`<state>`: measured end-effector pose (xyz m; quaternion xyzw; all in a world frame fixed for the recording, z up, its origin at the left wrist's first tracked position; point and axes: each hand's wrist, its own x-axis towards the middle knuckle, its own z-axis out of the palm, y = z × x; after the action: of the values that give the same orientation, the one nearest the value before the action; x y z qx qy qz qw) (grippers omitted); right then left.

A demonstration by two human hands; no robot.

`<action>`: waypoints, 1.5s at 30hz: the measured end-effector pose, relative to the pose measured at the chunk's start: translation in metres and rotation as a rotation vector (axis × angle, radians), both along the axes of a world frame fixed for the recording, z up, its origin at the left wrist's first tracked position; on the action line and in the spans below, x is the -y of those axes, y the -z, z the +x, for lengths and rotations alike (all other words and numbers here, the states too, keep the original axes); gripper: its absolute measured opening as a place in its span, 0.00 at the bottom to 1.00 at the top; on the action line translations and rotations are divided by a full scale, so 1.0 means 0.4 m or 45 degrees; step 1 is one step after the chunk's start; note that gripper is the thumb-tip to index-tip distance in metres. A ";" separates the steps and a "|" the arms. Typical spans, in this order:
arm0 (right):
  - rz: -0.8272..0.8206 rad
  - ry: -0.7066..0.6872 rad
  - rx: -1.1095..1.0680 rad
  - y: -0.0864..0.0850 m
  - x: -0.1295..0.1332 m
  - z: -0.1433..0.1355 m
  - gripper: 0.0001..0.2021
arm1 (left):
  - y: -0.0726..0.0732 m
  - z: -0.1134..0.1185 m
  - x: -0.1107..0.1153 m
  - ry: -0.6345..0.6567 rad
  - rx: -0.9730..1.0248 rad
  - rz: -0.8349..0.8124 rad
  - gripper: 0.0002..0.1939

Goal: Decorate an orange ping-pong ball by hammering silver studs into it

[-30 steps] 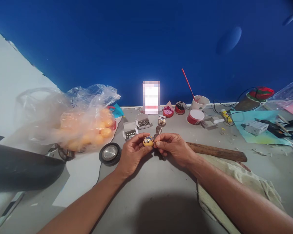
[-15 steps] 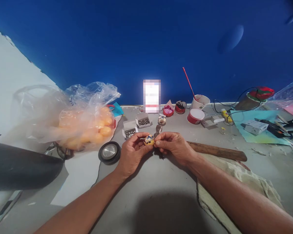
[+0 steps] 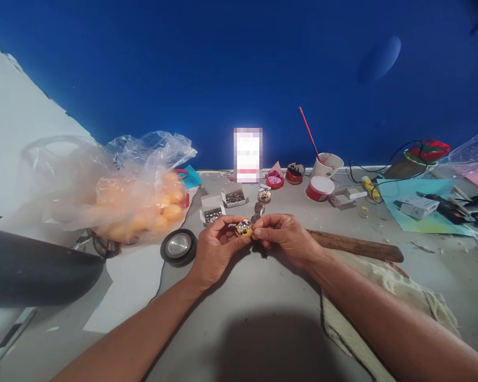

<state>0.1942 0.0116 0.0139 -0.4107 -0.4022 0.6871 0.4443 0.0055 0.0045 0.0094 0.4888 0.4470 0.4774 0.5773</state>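
Note:
Between the thumb and fingers of my left hand (image 3: 214,245) sits a small yellow ball (image 3: 244,228) dotted with shiny silver studs. My right hand (image 3: 283,237) is pinched at the ball's right side; whatever its fingertips hold is too small to make out. Just beyond the hands, a second stud-covered ball (image 3: 264,195) rests on the table, near a clear glass-like piece (image 3: 258,209) partly hidden by my right hand. Two small open boxes of shiny metal pieces, a nearer box (image 3: 212,215) and a farther box (image 3: 235,198), stand behind my left hand.
A clear plastic bag of orange balls (image 3: 143,207) lies left. A round black-rimmed lid (image 3: 179,247) is beside my left wrist. A wooden stick (image 3: 358,246) and a cloth (image 3: 382,297) lie right. Behind are a white cup (image 3: 327,165) with a red stick and a red-and-white tub (image 3: 319,189).
The ball has turned slightly in my left hand, and its studs show at a different angle. Both hands stay in nearly the same place. The view has shifted a little.

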 end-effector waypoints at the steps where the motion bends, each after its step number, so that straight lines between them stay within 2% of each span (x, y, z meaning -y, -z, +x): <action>1: 0.001 -0.006 0.002 -0.001 0.000 0.001 0.15 | 0.000 0.000 0.000 0.000 0.000 -0.001 0.24; 14: 0.082 -0.027 0.045 0.001 0.001 0.001 0.16 | -0.004 0.005 0.008 -0.033 -0.042 0.131 0.20; 25: 0.164 0.052 0.129 -0.014 0.018 -0.014 0.16 | 0.004 0.012 0.020 -0.108 -0.030 0.215 0.18; 30: 0.139 0.062 0.109 -0.009 0.021 -0.019 0.15 | 0.010 0.013 0.020 -0.137 -0.074 0.412 0.16; 38: 0.199 0.141 0.156 -0.004 0.029 -0.030 0.10 | 0.017 0.018 0.018 -0.179 -0.082 0.529 0.15; 45: 0.159 0.117 0.036 -0.003 0.028 -0.031 0.15 | 0.027 0.019 0.010 -0.196 -0.153 0.700 0.13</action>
<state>0.1817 0.0005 0.0153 -0.4099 -0.4312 0.6337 0.4945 0.0130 0.0004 -0.0012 0.6189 0.3699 0.5933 0.3579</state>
